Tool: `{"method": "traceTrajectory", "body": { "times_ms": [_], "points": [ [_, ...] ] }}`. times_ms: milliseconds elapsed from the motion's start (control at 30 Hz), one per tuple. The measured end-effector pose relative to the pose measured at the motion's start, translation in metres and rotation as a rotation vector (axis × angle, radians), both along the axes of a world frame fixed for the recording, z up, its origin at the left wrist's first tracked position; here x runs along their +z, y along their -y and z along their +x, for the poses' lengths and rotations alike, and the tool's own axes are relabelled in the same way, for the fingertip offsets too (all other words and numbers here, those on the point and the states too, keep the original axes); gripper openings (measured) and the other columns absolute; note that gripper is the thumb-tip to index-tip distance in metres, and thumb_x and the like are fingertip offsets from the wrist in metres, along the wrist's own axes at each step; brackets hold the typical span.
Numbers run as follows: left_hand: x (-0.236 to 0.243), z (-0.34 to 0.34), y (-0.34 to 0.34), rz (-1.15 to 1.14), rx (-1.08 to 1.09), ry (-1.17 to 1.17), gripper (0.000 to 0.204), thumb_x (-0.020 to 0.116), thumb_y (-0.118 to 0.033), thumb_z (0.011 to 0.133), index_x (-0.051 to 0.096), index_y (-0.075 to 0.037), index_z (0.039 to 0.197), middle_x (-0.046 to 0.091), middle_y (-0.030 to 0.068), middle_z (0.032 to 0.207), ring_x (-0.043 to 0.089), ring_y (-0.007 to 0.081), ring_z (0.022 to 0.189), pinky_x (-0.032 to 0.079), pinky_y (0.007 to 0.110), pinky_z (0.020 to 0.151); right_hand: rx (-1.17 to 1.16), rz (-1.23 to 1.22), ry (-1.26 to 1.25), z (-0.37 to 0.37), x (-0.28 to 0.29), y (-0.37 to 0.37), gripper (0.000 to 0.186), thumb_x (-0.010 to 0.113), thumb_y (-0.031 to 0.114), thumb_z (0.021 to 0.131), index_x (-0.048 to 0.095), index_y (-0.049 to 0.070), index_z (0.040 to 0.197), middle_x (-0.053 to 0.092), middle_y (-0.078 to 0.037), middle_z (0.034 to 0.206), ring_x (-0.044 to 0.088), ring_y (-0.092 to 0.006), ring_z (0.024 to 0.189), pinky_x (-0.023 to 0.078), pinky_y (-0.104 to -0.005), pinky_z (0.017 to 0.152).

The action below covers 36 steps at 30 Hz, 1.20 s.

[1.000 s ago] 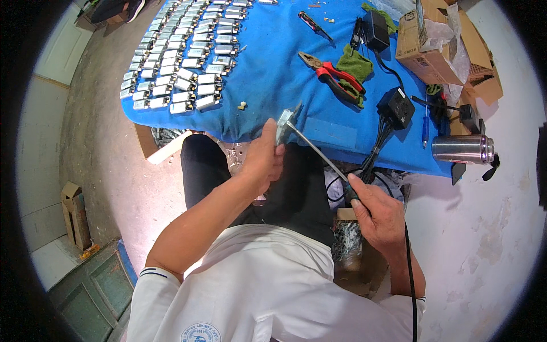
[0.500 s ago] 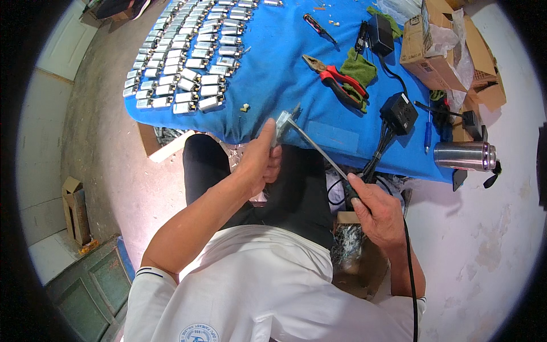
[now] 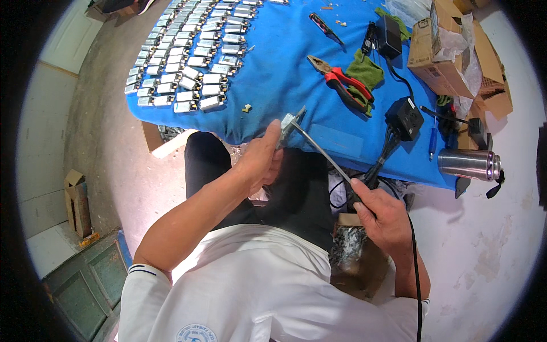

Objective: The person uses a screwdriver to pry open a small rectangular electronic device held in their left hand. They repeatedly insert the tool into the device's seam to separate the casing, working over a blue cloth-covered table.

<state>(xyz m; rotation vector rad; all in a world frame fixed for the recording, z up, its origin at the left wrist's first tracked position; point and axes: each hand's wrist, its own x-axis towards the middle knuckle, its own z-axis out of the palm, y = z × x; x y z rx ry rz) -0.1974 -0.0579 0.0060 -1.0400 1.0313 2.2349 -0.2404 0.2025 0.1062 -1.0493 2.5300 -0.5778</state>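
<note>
My left hand (image 3: 263,162) is closed around a small silvery metal part (image 3: 288,121) just in front of the table's near edge, with the thumb along its side. The fingers hide most of the part. My right hand (image 3: 380,219) grips a long-shafted screwdriver (image 3: 323,151), its dark handle mostly inside the fist. The shaft slants up and left, and its tip meets the metal part. On the left half of the table, several rows of small silver metal pieces (image 3: 185,96) with dark ends lie close together.
The blue cloth (image 3: 268,68) carries red-handled pliers (image 3: 342,85), a green rag (image 3: 364,69), a black power adapter (image 3: 405,118) with cables and a steel flask (image 3: 468,165). An open carton (image 3: 436,62) stands at right. Below the table sits a box of metal scraps (image 3: 350,251). A black cable (image 3: 415,268) passes my right forearm.
Both hands, the metal part and the screwdriver have shifted very slightly to the right in view, as has the table. The screwdriver's tip stays at the part.
</note>
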Motion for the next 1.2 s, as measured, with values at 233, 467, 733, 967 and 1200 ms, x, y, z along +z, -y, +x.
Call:
{"method": "traceTrajectory", "body": {
  "times_ms": [233, 467, 733, 967, 1200],
  "points": [
    [-0.003, -0.001, -0.003, -0.038, 0.016, -0.045, 0.061, 0.044, -0.07, 0.088, 0.03, -0.017, 0.062, 0.019, -0.008, 0.056, 0.017, 0.0069, 0.044, 0.013, 0.024, 0.041, 0.005, -0.025, 0.028, -0.001, 0.003, -0.001, 0.04, 0.063, 0.011, 0.086, 0.058, 0.011, 0.127, 0.055, -0.013, 0.077, 0.058, -0.0314, 0.061, 0.048, -0.0401, 0.055],
    [0.001, -0.003, -0.005, -0.06, 0.035, -0.025, 0.062, 0.044, -0.07, 0.088, 0.027, -0.018, 0.06, 0.017, -0.008, 0.055, 0.016, 0.0071, 0.044, 0.013, 0.024, 0.041, -0.039, -0.026, 0.128, -0.008, 0.002, -0.002, 0.041, 0.064, 0.006, 0.085, 0.058, 0.005, 0.126, 0.056, -0.014, 0.074, 0.055, -0.0275, 0.063, 0.046, -0.0345, 0.06],
    [-0.003, -0.002, -0.006, -0.043, 0.059, -0.024, 0.057, 0.043, -0.064, 0.09, 0.032, -0.017, 0.061, 0.022, -0.0068, 0.054, 0.021, 0.009, 0.042, 0.016, 0.025, 0.039, -0.26, -0.133, 0.425, -0.007, -0.01, -0.005, 0.037, 0.062, 0.008, 0.087, 0.06, 0.007, 0.124, 0.059, -0.015, 0.077, 0.06, -0.0327, 0.066, 0.049, -0.0383, 0.065],
    [-0.001, -0.001, -0.002, -0.018, 0.018, -0.046, 0.061, 0.042, -0.068, 0.09, 0.027, -0.018, 0.059, 0.018, -0.008, 0.054, 0.014, 0.007, 0.043, 0.012, 0.025, 0.041, -0.042, -0.089, -0.018, 0.007, -0.01, 0.0, 0.038, 0.065, 0.008, 0.085, 0.061, 0.011, 0.123, 0.058, -0.013, 0.079, 0.06, -0.0321, 0.064, 0.049, -0.0393, 0.057],
    [0.001, -0.004, -0.003, -0.047, -0.013, -0.026, 0.059, 0.042, -0.066, 0.09, 0.028, -0.018, 0.059, 0.019, -0.0081, 0.054, 0.016, 0.0072, 0.043, 0.012, 0.025, 0.041, -0.051, -0.035, 0.037, 0.002, 0.004, 0.009, 0.037, 0.064, 0.01, 0.085, 0.061, 0.011, 0.122, 0.059, -0.013, 0.077, 0.061, -0.032, 0.066, 0.049, -0.039, 0.059]
  ]
}}
